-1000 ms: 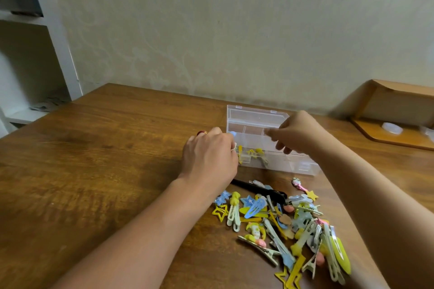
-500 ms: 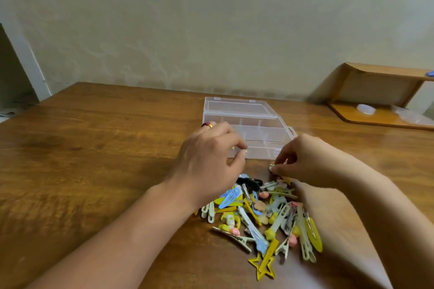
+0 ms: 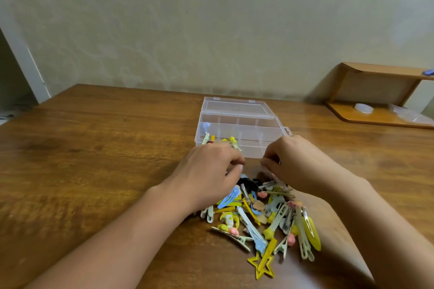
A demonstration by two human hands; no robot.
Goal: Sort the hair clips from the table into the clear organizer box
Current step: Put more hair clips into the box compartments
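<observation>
Brown wooden bench (image 3: 98,152) carries everything. Clear plastic organizer box (image 3: 237,129), lid thrown back, sits just beyond the fingertips of both hands. A few clips already lie in its near-left compartments, right behind the left knuckles; the other cells look bare from here.

Loose heap of coloured plastic and metal hair clips (image 3: 263,216) spreads on the bench beneath and behind the fingers, back toward the wrists. Flat yellow star-shaped clip (image 3: 263,265) lies at the heap's tail, farthest from the fingers.

Step in hand, as we judge it: early sorting, a pick from the heap's far edge. Most of the stock is not yet boxed.

Left hand (image 3: 209,178), palm down, wrist over the heap's left side. Fingers curled under, thumb drawn in toward the forefinger. We cannot tell whether a clip sits between them.

Right hand (image 3: 293,164), palm down, mirrors it. Fingertips bunched to a point facing the left hand's, seemingly pinching something small and pale; blur hides what. The two sets of fingertips stand near one another, apart.

Next move, in our reckoning: lift one clip free of the tangle, carry it forward over the box's near wall, and match it to the compartment of its kind.
</observation>
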